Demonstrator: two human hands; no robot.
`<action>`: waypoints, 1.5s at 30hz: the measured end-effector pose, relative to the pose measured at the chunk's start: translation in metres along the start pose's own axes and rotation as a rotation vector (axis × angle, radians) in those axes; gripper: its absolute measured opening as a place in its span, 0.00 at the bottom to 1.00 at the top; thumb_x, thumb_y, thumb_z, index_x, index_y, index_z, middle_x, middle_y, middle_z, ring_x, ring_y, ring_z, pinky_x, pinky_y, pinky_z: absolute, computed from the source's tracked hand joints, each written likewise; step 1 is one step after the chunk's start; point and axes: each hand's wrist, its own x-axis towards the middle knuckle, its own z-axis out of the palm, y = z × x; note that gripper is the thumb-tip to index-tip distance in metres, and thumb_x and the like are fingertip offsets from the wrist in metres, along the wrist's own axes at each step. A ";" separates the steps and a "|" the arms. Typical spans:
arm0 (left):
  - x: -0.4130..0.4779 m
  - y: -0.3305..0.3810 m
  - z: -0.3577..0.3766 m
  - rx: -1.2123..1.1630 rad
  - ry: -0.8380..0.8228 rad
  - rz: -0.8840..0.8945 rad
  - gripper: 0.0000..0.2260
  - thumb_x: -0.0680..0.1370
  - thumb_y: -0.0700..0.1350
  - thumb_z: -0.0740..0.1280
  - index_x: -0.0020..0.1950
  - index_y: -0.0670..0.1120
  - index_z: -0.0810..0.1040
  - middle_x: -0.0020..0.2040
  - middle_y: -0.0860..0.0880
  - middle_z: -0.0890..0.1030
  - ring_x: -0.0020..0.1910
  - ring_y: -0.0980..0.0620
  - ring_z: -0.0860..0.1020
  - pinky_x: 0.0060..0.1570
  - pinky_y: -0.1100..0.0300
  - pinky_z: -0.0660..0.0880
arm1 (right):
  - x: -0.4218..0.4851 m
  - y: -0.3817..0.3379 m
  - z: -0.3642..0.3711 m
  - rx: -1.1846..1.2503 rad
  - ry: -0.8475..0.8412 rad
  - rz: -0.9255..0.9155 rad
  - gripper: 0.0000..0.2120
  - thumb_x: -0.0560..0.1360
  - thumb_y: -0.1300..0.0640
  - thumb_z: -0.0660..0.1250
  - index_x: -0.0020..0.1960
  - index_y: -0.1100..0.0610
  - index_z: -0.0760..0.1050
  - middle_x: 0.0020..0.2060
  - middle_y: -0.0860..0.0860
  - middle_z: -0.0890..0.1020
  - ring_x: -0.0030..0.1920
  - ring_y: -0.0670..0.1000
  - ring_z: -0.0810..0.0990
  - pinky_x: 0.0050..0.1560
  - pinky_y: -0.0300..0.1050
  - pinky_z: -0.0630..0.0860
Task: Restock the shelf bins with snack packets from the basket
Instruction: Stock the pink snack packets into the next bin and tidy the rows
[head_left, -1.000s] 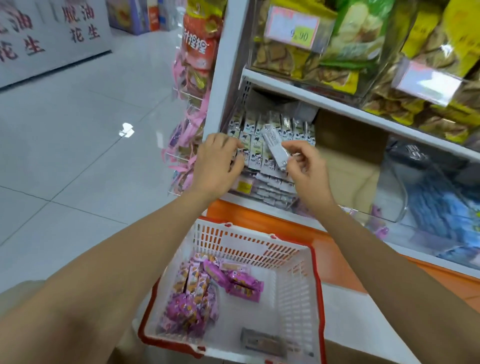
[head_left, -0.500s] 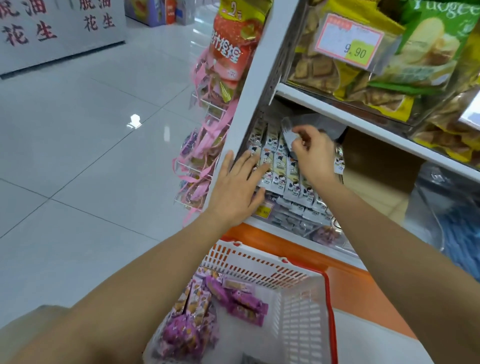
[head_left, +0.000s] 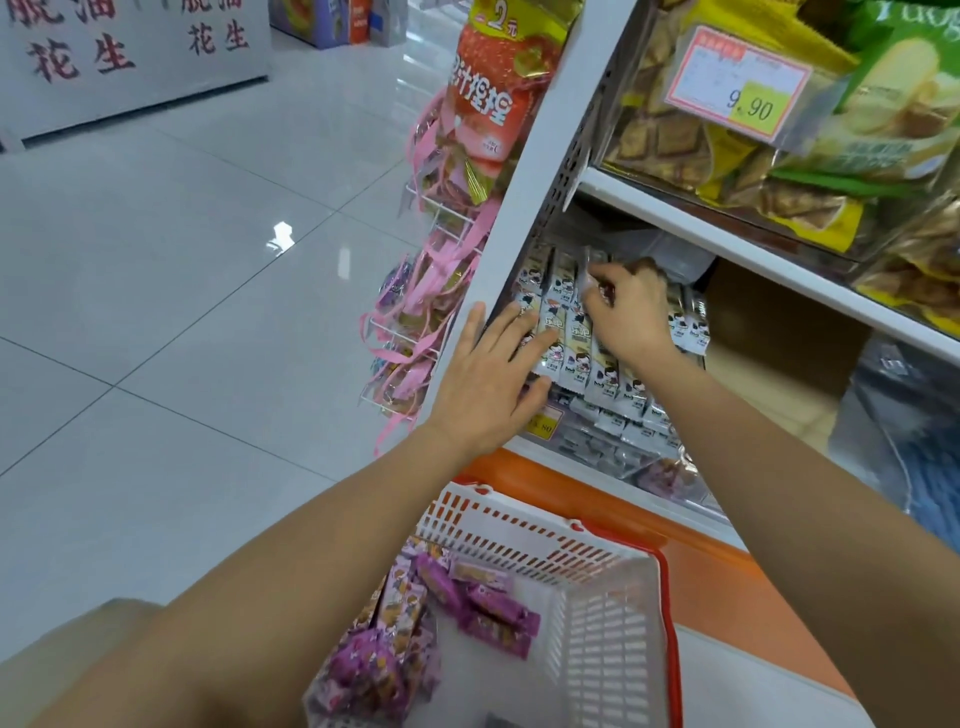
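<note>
Legible writing: an orange-and-yellow price card (head_left: 743, 83) on the upper clear bin reads "9.90". A red bag (head_left: 493, 88) hung at the shelf end shows "2元" and large white characters. A small yellow label (head_left: 543, 423) on the lower bin front ends in ".80". A white floor sign (head_left: 104, 52) at the far left bears red characters, "花生" among them. A green bag top right carries partial Latin letters, not fully readable.

Setting: a shop aisle with a glossy pale grey tiled floor (head_left: 182, 260). The shelf unit has a white perforated metal upright (head_left: 545, 156), white shelf boards and an orange base (head_left: 727, 571). Pink ribboned goods (head_left: 426, 291) hang on a wire rack beside the upright.

Task items: the lower clear plastic bin (head_left: 597, 452) holds slim white-and-grey packets (head_left: 566, 338) printed with a cartoon face, stood in overlapping rows. The left hand (head_left: 493, 384) lies flat with fingers spread, resting on the front-left rows. The right hand (head_left: 628, 312) has its fingers curled and pinches one silvery packet (head_left: 587, 275) upright at the back row of the same bin.

Below both forearms is a white latticed plastic basket (head_left: 519, 525) with a red rim. Glossy purple packets (head_left: 467, 597) lie loose in a heap at its left side. A dark flat item at the basket's bottom edge is too cropped to identify.
</note>
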 end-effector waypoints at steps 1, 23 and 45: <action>0.000 0.001 -0.002 -0.012 -0.014 -0.004 0.24 0.80 0.53 0.54 0.74 0.48 0.68 0.74 0.46 0.69 0.77 0.46 0.59 0.77 0.45 0.39 | -0.004 0.001 -0.003 0.014 -0.018 -0.012 0.19 0.81 0.51 0.60 0.70 0.53 0.72 0.61 0.61 0.72 0.66 0.61 0.66 0.64 0.51 0.65; -0.144 0.047 0.060 0.181 -0.513 -0.014 0.21 0.70 0.44 0.67 0.63 0.43 0.76 0.62 0.39 0.75 0.63 0.36 0.72 0.65 0.42 0.66 | -0.278 0.122 0.075 0.376 -0.243 -0.053 0.12 0.76 0.66 0.66 0.56 0.55 0.80 0.47 0.49 0.80 0.43 0.40 0.75 0.45 0.25 0.67; -0.174 0.009 0.163 0.357 -0.673 -0.135 0.40 0.77 0.52 0.65 0.81 0.48 0.43 0.80 0.42 0.43 0.79 0.42 0.41 0.73 0.43 0.33 | -0.396 0.197 0.239 0.233 -1.355 0.196 0.13 0.73 0.44 0.70 0.56 0.47 0.79 0.51 0.45 0.77 0.51 0.47 0.75 0.57 0.44 0.71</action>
